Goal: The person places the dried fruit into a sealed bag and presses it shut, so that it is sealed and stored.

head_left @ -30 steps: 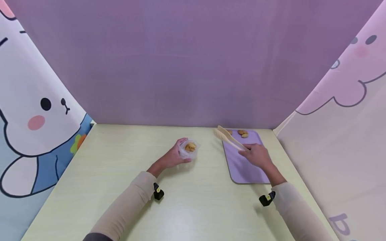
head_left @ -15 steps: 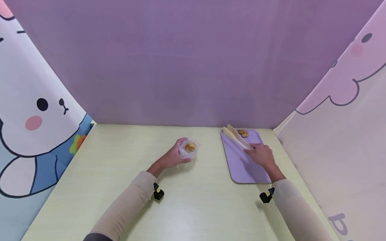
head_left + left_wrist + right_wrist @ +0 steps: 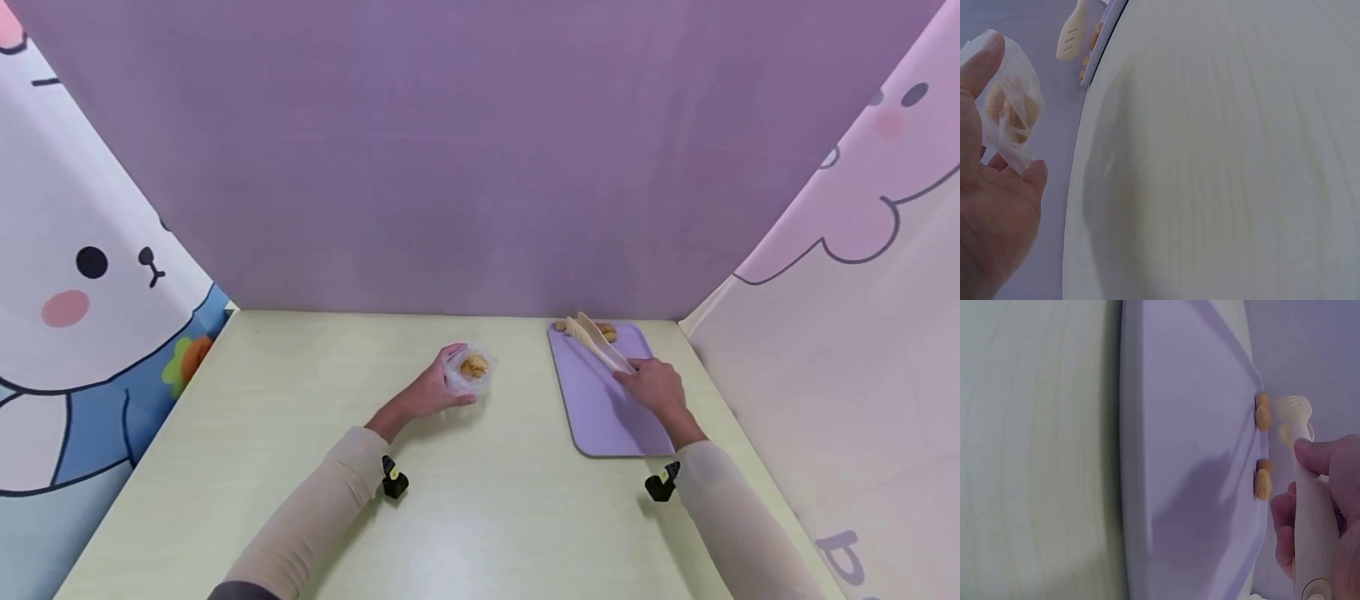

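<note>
Thumb and fingers of my left hand [image 3: 429, 393] hold a translucent plastic bag [image 3: 489, 380] by its sides, above the table. Golden-brown rounded food pieces [image 3: 474, 365] lie inside it; the left wrist view shows them through the film [image 3: 1019, 112]. In my right hand [image 3: 654, 390] are cream-coloured tongs [image 3: 611, 357] with a slotted end [image 3: 1072, 37]. The tongs' ends are apart above the back of the purple tray [image 3: 600, 417], with no piece visible between them. Small golden-brown pieces [image 3: 1262, 417] sit along the tray's far edge in two clusters, the other cluster [image 3: 1262, 485] lower in the right wrist view.
The pale wooden table [image 3: 450, 517] spreads around both hands. A purple panel [image 3: 465, 208] rises at its back edge. Printed cartoon panels stand at the left [image 3: 112, 333] and right [image 3: 862, 333]. A black wrist camera [image 3: 393, 479] sits by the left sleeve.
My right hand and the tongs have moved right, from the tray's left edge to over its back. The back-left pieces show again beside the tongs. My left hand and the bag have stayed put.
</note>
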{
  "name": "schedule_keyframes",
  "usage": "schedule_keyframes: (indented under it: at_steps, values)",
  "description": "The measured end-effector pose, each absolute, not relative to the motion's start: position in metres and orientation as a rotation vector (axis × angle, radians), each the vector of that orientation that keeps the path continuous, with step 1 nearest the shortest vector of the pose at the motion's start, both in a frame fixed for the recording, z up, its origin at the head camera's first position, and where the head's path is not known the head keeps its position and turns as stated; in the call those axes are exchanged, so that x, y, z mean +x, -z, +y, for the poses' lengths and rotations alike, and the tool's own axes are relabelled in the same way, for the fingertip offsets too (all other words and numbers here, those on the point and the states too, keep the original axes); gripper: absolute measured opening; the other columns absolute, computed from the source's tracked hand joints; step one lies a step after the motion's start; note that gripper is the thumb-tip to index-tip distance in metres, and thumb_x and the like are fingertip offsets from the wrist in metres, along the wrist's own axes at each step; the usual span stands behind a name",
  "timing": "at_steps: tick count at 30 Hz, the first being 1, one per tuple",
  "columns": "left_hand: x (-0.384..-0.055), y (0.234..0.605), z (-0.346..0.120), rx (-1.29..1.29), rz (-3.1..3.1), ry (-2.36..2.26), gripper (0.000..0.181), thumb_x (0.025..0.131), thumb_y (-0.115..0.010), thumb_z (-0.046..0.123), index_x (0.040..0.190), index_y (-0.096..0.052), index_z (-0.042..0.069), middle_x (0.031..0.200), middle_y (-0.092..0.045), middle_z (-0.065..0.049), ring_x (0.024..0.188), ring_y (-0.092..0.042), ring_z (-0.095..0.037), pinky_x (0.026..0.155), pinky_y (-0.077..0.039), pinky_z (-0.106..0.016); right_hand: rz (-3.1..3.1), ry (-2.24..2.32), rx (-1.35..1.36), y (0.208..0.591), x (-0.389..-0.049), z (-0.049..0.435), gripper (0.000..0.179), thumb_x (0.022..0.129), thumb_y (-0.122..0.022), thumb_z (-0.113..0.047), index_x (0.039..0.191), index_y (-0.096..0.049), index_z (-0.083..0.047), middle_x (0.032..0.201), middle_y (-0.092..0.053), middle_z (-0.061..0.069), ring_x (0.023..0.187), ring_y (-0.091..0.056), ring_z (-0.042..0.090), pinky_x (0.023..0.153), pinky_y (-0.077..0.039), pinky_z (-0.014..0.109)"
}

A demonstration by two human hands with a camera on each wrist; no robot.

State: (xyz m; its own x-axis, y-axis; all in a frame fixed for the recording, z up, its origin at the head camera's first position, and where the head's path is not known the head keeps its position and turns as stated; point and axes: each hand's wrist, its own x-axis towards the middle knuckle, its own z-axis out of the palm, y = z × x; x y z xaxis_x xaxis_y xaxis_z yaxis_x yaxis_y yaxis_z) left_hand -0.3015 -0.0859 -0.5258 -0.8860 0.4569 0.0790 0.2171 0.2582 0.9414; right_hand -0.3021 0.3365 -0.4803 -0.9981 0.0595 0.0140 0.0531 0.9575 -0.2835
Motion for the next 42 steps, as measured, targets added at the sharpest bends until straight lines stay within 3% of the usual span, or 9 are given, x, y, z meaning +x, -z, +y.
schedule_keyframes:
  at_steps: [12, 22, 42]
  values:
    - [-0.302, 0.526, -0.088, 0.620, 2.306, -1.677, 0.099, 0.083, -0.085, 0.014, 0.158, -0.020, 0.013, 0.157, -0.037, -0.018, 0.138, -0.044, -0.035, 0.115, -0.037, -0.053, -3.153, -0.456, -0.140, 0.487, -0.312, 0.334, 0.061, 0.097, -0.059, -0.048, 0.142, -0.058, -0.007, 0.086, -0.069, 0.014, 0.080, -0.059, 0.031, 0.057, -0.040, 0.033]
    - [-0.302, 0.526, -0.088, 0.639, 2.306, -1.686, 0.097, 0.085, -0.084, 0.013, 0.158, -0.020, 0.010, 0.156, -0.037, -0.020, 0.138, -0.043, -0.037, 0.116, -0.036, -0.056, -3.165, -0.479, -0.186, 0.491, -0.315, 0.332, 0.062, 0.096, -0.060, -0.047, 0.143, -0.057, -0.006, 0.103, -0.072, 0.019, 0.083, -0.061, 0.031, 0.058, -0.041, 0.033]
    - [-0.302, 0.525, -0.090, 0.635, 2.307, -1.677, 0.097, 0.085, -0.084, 0.012, 0.158, -0.020, 0.010, 0.157, -0.036, -0.020, 0.139, -0.042, -0.037, 0.117, -0.034, -0.056, -3.186, -0.409, -0.131, 0.493, -0.319, 0.331, 0.059, 0.097, -0.059, -0.045, 0.140, -0.059, -0.004, 0.117, -0.071, 0.024, 0.082, -0.061, 0.031, 0.059, -0.043, 0.034]
